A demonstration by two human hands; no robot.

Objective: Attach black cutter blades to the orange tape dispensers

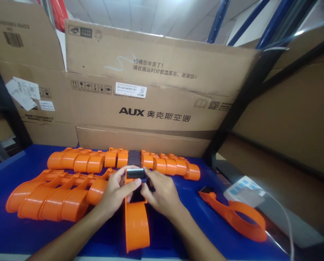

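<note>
In front of me is an orange plastic tape dispenser (137, 228), its round tape hub hanging toward me. A black cutter piece (135, 173) with a pale serrated edge sits across its top end. My left hand (120, 190) grips the left side of that end, thumb lying just below the black piece. From the other side, my right hand (162, 190) has its fingers closed at the right edge of the dispenser's head. Its fingertips are partly hidden, so I cannot tell if they also hold a small part.
Several orange dispensers (64, 197) lie at the left, with more rows (175, 166) along the back of the blue table (194, 224). A black strip-like thing (134, 158) lies between the back rows. One dispenser (234, 214) rests at right near a cable (286, 221). Cardboard (151, 90) stands behind.
</note>
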